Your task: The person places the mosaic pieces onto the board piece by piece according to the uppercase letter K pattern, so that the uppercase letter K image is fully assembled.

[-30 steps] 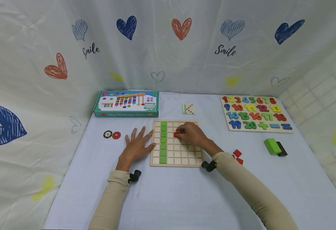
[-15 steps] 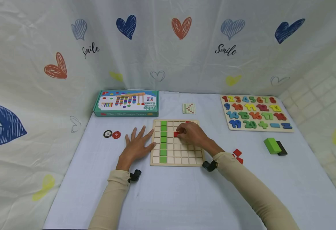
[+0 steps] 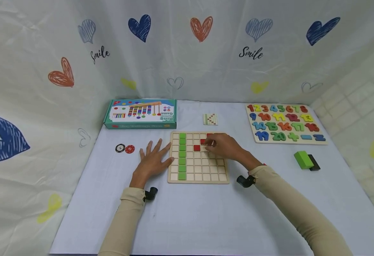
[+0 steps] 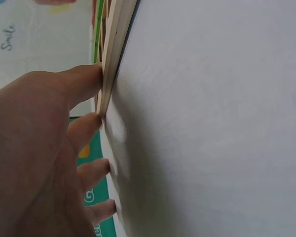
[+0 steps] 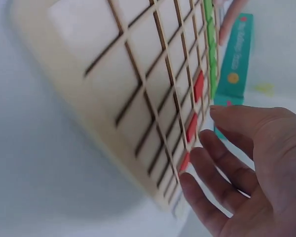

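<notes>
My right hand (image 3: 224, 146) is over the far right part of the wooden grid board (image 3: 201, 176), its thumb and fingers loosely bent with a gap between them, and I see nothing held in it. Its fingertips come just beside the middle one of three red tiles (image 3: 202, 141); I cannot tell whether they touch it. These tiles lie in the grid on a slant, running from the fourth column up to the far row near the board's far right corner. My left hand (image 3: 151, 160) lies with its fingers spread wide and holds nothing; its thumb and index fingertip touch the board's left edge. A row of green tiles (image 3: 182, 154) fills the second column from that edge, from the far row to the near one.

Around the board, on the white-covered desk (image 3: 187, 220), a black-and-white chip (image 3: 120, 148) and a red chip (image 3: 129, 149) lie side by side toward the left edge. The green game box (image 3: 140, 113) sits at the far left corner, and a small patterned card (image 3: 210, 119) lies beyond the board, near the far edge. A number puzzle (image 3: 286, 123) takes up the far right corner. Nearer me, by the right edge, a green block (image 3: 303, 160) stands against a black piece (image 3: 314, 163). Behind the far edge hangs a white curtain (image 3: 174, 53) printed with hearts.
</notes>
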`<state>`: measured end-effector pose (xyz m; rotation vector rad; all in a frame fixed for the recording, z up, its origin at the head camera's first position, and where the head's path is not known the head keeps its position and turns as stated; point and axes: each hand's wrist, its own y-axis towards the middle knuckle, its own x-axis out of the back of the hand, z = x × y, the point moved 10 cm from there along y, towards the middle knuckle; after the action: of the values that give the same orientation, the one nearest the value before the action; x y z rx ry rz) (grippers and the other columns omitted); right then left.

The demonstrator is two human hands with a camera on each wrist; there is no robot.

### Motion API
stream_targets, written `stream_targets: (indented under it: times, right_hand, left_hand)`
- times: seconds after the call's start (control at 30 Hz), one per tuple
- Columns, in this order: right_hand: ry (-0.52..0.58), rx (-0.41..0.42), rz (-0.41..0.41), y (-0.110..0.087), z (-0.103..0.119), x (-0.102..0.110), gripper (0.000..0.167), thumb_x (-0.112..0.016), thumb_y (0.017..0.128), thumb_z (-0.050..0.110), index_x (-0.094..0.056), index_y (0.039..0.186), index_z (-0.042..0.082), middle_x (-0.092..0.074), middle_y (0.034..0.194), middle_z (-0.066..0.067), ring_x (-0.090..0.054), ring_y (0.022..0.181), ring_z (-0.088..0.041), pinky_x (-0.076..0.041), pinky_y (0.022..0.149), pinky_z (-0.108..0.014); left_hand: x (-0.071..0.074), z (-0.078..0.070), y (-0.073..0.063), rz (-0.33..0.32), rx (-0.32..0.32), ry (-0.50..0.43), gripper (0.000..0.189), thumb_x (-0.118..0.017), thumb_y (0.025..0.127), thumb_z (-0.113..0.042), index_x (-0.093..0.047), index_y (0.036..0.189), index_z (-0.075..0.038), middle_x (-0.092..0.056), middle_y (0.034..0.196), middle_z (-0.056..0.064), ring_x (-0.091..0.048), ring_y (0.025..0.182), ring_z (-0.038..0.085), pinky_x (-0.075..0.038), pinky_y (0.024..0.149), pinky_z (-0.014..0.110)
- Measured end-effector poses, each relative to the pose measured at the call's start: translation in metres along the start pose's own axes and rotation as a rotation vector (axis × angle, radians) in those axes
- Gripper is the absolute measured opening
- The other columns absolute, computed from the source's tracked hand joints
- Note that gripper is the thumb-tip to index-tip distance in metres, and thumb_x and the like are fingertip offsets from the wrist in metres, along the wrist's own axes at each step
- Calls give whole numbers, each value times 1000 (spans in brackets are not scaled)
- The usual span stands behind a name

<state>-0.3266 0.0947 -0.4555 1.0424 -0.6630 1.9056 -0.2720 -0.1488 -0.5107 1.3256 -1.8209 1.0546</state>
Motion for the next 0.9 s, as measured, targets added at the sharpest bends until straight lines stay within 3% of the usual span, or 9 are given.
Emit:
stream_targets:
  times: [0.23,0.47,0.67,0.9]
  right_hand:
    - [-33,-72,46,-36,-31,32,30,-78,97,19,-76,124,7,-75,118,-9,-67,106,-28,-59,82,-42]
    - [-63,-220,186,-88,-85,54,44,-81,94,19,-70,134,6,-70,129,-19,-65,116,-38,-63,86,-48]
    - [-81,-315,280,-127,-124,65,48,-85,91,25,-69,130,1,-69,123,-23,-66,110,-39,-63,83,-49]
    - [-47,-371,301,-146,-142,61,48,-87,88,27,-67,124,2,-69,115,-18,-63,107,-37,-62,81,-47]
  left_hand:
    - [-1,0,1,4,3,31,73,-58,105,-54,-31,169,-32,-11,179,8,4,164,44,3,123,78]
    - [6,-3,1,-20,-3,91,73,-61,103,-53,-35,167,-31,-19,178,11,-6,163,46,-7,122,80]
    - [8,-4,2,-21,0,130,73,-62,103,-53,-36,167,-31,-21,177,11,-10,162,47,-14,122,79]
    - [8,-3,5,-15,0,135,73,-62,103,-55,-36,167,-32,-22,177,11,-10,163,47,-15,121,79]
